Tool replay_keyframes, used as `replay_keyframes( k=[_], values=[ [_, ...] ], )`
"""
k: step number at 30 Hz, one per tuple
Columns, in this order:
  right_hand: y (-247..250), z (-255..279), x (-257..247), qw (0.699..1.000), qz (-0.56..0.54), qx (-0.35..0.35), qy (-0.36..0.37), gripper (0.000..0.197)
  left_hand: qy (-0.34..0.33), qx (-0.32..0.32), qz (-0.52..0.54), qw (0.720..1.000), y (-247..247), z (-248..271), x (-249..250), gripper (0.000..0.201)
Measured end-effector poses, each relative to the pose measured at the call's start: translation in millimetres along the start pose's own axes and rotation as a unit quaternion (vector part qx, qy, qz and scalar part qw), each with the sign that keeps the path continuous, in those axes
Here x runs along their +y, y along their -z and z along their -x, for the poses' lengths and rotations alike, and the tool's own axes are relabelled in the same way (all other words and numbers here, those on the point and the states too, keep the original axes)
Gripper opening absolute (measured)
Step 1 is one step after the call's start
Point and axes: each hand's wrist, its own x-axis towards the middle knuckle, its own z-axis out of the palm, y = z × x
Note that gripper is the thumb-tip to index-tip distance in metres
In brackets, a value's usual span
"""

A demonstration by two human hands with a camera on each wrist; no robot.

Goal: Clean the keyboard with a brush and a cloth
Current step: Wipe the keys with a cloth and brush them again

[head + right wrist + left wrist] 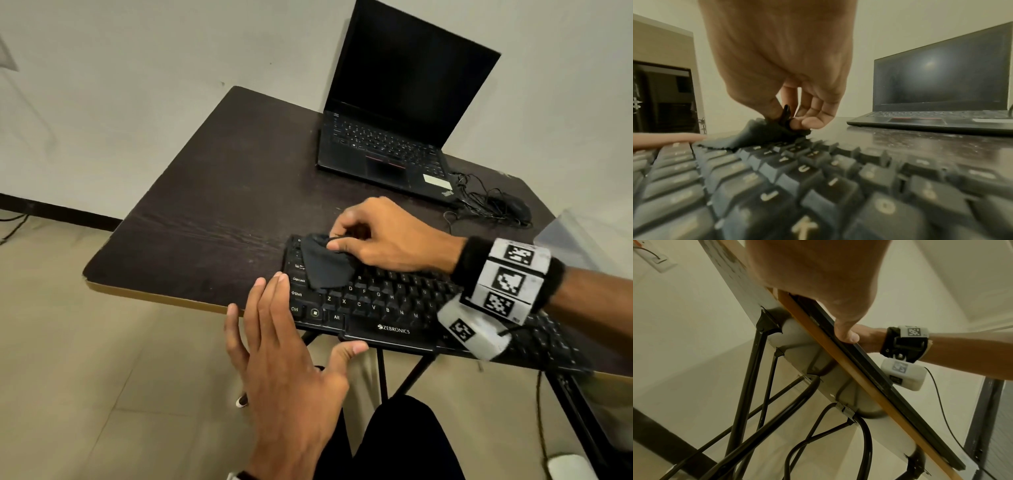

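A black keyboard [387, 305] lies along the front edge of the dark table [205, 205]. On its upper left keys lies a black cloth [323, 265]. My right hand [342, 240] pinches the cloth's top between thumb and fingers. In the right wrist view the cloth [756, 133] droops from that pinch [793, 120] onto the keys [818, 186]. My left hand [291, 325] rests with straight fingers on the keyboard's left end. Its thumb [846, 335] presses against the keyboard's front edge [869, 363]. No brush is in view.
An open black laptop [394, 120] stands at the table's back right, with a mouse and tangled cable [513, 205] beside it. A clear plastic box [582, 236] sits at the far right. The keyboard overhangs the table's front edge [154, 294]. Folding legs [748, 386] stand underneath.
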Motion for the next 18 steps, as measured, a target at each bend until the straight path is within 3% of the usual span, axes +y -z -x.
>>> replay_keyframes(
  k=[6,14,18],
  values=[
    [-2,3,19,0.995,-0.017,0.06,-0.074,0.013,0.003,-0.008,0.0,1.0,0,1,1,0.113],
    [-19,-37,-18,0.997,-0.06,0.046,-0.019,0.014,-0.005,-0.014,-0.011,1.0,-3,-1,-2,0.115],
    [-21,-56,-41,1.0,-0.022,0.013,0.015,0.017,-0.013,-0.006,-0.022,1.0,-3,-1,-2,0.113]
  ],
)
